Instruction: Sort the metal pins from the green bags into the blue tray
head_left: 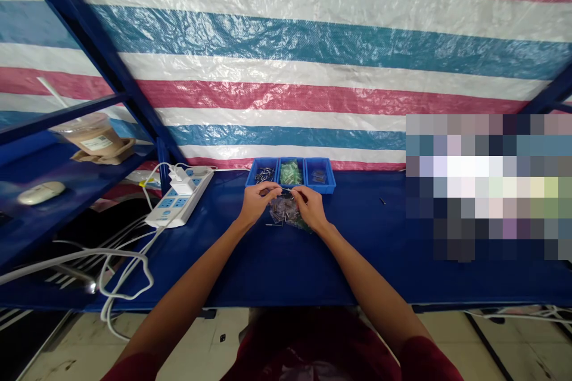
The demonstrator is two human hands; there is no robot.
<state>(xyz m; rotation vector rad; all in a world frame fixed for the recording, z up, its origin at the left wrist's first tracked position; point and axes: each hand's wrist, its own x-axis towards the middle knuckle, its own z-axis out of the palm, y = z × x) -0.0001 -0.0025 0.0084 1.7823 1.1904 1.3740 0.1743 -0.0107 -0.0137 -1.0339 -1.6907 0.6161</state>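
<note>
Both my hands are held close together over a blue table, just above a small heap of thin dark and green parts. My left hand is closed in a pinch at its fingertips. My right hand is pinched too, fingertips facing the left hand's. Between them sits a tiny thin piece that I cannot make out. Right behind the hands stand three small blue bins: the left bin with dark pins, the middle bin with green parts, the right bin nearly bare.
A white power strip with a plugged-in charger lies left of the hands, its white cables trailing off the front edge. A blue shelf on the left carries a lidded drink cup and a computer mouse. A striped tarp hangs behind.
</note>
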